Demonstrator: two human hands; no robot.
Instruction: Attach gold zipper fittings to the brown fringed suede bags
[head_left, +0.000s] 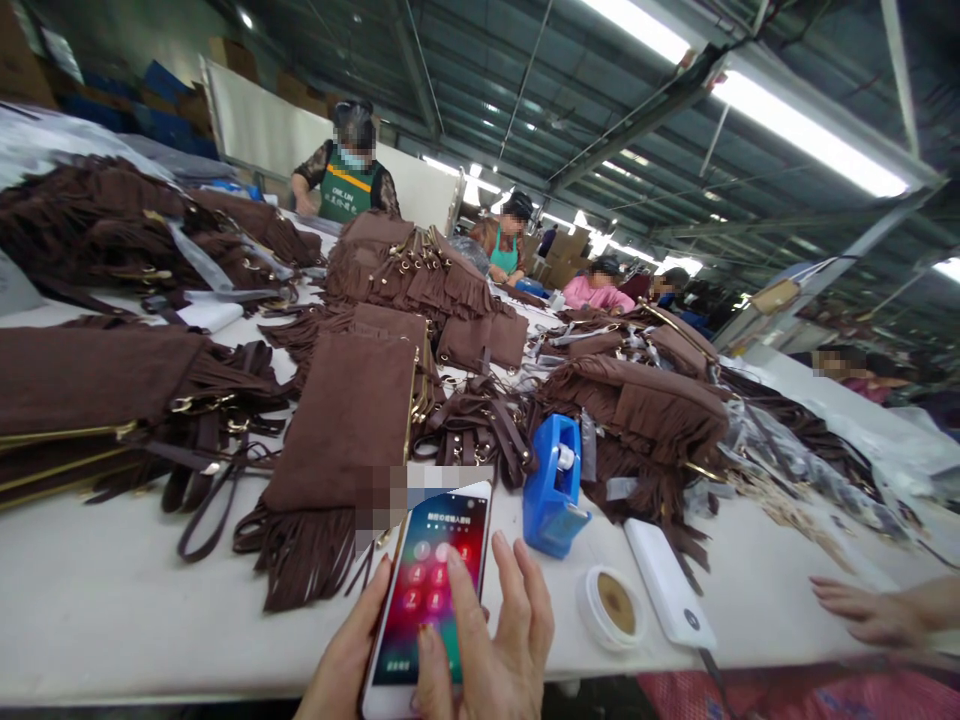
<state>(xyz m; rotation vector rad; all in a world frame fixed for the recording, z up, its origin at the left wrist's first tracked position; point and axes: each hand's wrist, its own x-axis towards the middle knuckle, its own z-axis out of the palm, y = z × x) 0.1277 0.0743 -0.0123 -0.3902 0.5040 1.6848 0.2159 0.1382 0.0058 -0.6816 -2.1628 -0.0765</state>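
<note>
My left hand (341, 660) holds a white smartphone (431, 590) from its left side at the table's near edge; the lit screen shows a passcode keypad. My right hand (499, 640) lies over the phone's right half with fingers spread, and a fingertip and the thumb touch the screen. A flat brown suede bag with fringe (341, 430) lies just beyond the phone.
A blue tape dispenser (555, 490), a round white tape roll (611, 605) and a white power bank (667, 585) sit right of the phone. Several brown fringed bags cover the white table (112, 600). Another person's hand (862, 610) rests at the right. Workers sit along the far side.
</note>
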